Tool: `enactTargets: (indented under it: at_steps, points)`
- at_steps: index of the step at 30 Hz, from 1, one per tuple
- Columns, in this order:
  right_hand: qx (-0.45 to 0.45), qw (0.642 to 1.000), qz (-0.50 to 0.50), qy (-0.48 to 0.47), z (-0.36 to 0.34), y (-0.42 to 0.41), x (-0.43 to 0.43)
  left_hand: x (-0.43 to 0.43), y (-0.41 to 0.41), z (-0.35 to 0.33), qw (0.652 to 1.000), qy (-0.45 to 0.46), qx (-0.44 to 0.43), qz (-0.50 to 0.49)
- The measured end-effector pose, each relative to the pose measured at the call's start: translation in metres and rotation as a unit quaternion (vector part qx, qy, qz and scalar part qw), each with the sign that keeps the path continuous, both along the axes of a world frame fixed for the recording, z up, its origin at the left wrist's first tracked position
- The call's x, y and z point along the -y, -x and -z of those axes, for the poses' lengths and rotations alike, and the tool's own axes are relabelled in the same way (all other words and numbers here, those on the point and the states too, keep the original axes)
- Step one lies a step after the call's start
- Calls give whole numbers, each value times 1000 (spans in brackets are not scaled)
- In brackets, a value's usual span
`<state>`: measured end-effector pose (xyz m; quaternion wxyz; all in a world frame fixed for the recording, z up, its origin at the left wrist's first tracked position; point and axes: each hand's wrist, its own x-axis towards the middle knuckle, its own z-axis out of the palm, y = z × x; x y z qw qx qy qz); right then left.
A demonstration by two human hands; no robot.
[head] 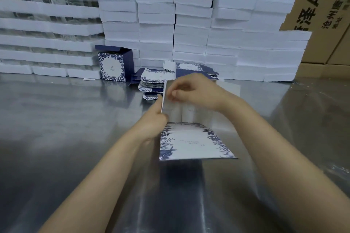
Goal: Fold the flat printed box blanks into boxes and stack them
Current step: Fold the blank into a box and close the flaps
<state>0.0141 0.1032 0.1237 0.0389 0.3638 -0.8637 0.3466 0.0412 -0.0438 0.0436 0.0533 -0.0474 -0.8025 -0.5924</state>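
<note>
Centre frame, my left hand [153, 121] grips the left edge of the box blank [189, 143]. My right hand [197, 91] pinches its top. The desk [66, 128] spreads leftward.

Shiny metal table [56, 119], stacked white foam slabs [193, 30], brown cartons [322, 15] behind

The fingers of our left hand [153, 119] are hidden behind the raised white flap of the box blank [189, 143], and our right hand [193, 91] covers that flap's top edge. The right hand also hides part of the stack of flat blanks [151, 83] just beyond it. The print on the panel below our hands is too small to read, and the brown cartons [322, 11] far beyond are cut off by the frame.
</note>
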Motion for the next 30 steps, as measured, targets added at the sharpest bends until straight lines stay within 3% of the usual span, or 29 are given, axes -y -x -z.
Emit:
enactTargets:
  at_steps: [2, 4, 5, 6, 9, 11, 13, 15, 18, 20, 21, 24, 26, 28, 30]
  points:
    - [-160, 979, 33, 121, 6, -18, -22, 0, 0, 1, 1000, -25, -1, -5]
    - [-341, 918, 136, 152, 15, -25, -42, 0, 0, 2, 999, -52, 5, 8]
    - [-364, 900, 177, 159, 20, -25, -51, 0, 0, 3, 998, -65, 9, 15]
    - [-345, 903, 199, 162, 27, -22, -58, 0, 1, 4, 996, -82, 14, 21]
    - [-175, 944, 198, 196, 46, -20, -70, 4, 1, 4, 993, -111, 33, 32]
    - [-114, 936, 213, 257, 49, -22, -73, 8, 1, 3, 990, -120, 33, 59]
    - [-105, 914, 249, 302, 45, -24, -77, 8, 1, -2, 983, -171, 14, 71]
    - [-50, 889, 277, 361, 41, -23, -82, 5, 3, -9, 960, -280, -24, 9]
    - [145, 816, 267, 492, 32, -28, -84, 7, 6, -14, 860, -510, -27, -10]
    - [269, 755, 185, 569, 31, -31, -81, 12, 8, -13, 833, -553, -7, 4]
    - [301, 751, 160, 565, 31, -32, -80, 15, 9, -11, 840, -543, -1, 10]
    - [336, 809, 192, 442, 32, -31, -79, 18, 11, -6, 872, -489, 3, 37]
    - [326, 815, 220, 426, 36, -25, -80, 18, 14, 1, 923, -386, -14, 4]
    - [251, 830, 261, 424, 44, -20, -75, 20, 21, 13, 966, -223, -40, -122]
    - [125, 877, 292, 359, 55, -21, -69, 20, 23, 20, 947, -182, -33, -263]
